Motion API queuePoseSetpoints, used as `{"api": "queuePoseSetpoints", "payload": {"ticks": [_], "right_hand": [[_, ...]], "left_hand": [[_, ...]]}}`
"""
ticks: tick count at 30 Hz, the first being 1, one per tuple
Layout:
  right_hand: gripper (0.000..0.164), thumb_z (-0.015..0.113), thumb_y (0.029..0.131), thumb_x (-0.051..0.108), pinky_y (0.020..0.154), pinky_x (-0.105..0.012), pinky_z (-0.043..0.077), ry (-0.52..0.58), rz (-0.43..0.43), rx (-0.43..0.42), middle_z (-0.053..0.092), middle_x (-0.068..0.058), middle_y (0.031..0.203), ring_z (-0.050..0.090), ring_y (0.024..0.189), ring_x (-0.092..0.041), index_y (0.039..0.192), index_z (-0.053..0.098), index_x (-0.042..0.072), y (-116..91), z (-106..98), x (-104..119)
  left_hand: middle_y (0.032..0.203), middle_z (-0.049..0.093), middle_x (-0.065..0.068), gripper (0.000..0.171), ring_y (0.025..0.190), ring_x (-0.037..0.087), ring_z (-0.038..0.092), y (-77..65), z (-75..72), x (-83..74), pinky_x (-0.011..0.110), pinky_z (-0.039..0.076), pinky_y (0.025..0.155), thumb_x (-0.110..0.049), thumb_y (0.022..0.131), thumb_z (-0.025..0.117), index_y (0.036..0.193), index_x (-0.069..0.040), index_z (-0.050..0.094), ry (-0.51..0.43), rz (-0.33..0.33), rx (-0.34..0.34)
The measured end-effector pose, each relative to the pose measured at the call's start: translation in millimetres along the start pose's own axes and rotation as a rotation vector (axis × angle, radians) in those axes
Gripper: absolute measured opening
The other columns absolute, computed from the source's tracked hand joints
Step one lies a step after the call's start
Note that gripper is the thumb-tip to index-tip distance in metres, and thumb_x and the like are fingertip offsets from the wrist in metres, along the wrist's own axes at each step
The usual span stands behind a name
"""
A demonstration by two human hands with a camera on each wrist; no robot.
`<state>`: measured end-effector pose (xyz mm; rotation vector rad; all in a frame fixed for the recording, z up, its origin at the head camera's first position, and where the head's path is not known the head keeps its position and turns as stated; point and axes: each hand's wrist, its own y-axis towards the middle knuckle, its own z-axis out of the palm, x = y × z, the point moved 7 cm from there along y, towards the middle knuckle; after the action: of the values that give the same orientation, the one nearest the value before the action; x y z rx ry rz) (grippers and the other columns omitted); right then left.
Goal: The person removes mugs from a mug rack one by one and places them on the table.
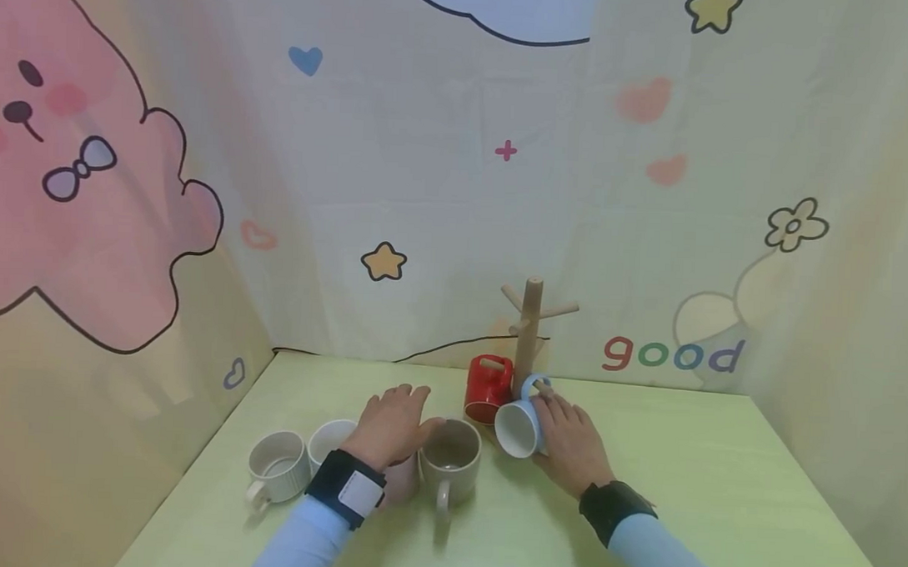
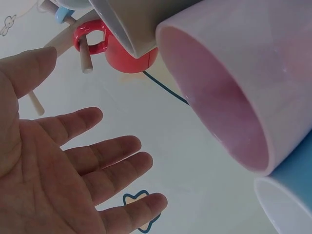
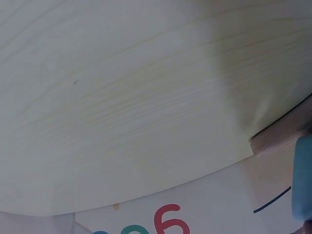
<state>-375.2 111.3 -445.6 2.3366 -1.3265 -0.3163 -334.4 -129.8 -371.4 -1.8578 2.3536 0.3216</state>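
A light blue mug point(image 1: 520, 428) hangs by its handle on a low peg of the wooden mug tree point(image 1: 527, 340), its mouth tilted toward the front left. My right hand point(image 1: 572, 442) holds this mug by its right side; part of the grip is hidden. Beside it a red mug point(image 1: 488, 391) hangs by its handle on another peg. My left hand point(image 1: 392, 427) is over the row of mugs, fingers spread and holding nothing. Below it stands a pink mug point(image 2: 234, 87), mostly covered in the head view. A beige mug point(image 1: 451, 467) stands just right of the left hand.
At the left of the row are a cream ribbed mug point(image 1: 277, 469) and a mug with a white inside point(image 1: 332, 438), whose outside looks blue in the left wrist view. The pale green table point(image 1: 717, 493) ends at a printed cloth backdrop point(image 1: 443, 166). Upper pegs point(image 1: 558, 310) stick out from the tree.
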Motion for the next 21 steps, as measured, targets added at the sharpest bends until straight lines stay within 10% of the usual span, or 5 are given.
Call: {"api": "queuePoseSetpoints", "payload": {"ticks": [21], "right_hand": [[0.097,0.097,0.06,0.033,0.101,-0.057,0.043,0.107,0.084,-0.071,0.058,-0.02,0.13,0.055,0.12,-0.038,0.136,0.045,0.001,-29,-23,0]], "left_hand": [[0.13,0.057,0.021,0.057,0.12,0.039,0.053,0.8,3.8,-10.4,0.058,0.041,0.1,-0.043,0.096,0.062,0.137,-0.005,0.054,-0.01,0.033,-0.015]]}}
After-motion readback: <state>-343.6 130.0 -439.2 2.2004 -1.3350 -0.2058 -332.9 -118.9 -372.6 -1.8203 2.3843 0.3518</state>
